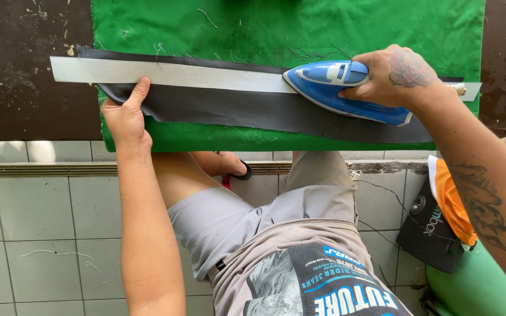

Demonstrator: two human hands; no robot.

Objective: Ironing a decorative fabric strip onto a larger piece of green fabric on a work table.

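On green cloth [323,23] over worktop [24,105]: right hand [396,76] clamped on blue iron [338,90], pressed along white strip [165,73] atop dark fabric [235,108]. Left hand [125,117] flat, fingers spread, pinned fabric end, probably to keep it taut against iron's drag.

A small black label [221,265] sits on the grey shorts' hem

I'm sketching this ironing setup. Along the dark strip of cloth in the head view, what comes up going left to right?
Bare end of the white strip → left hand pressing the dark cloth → blue iron → right hand gripping the iron.
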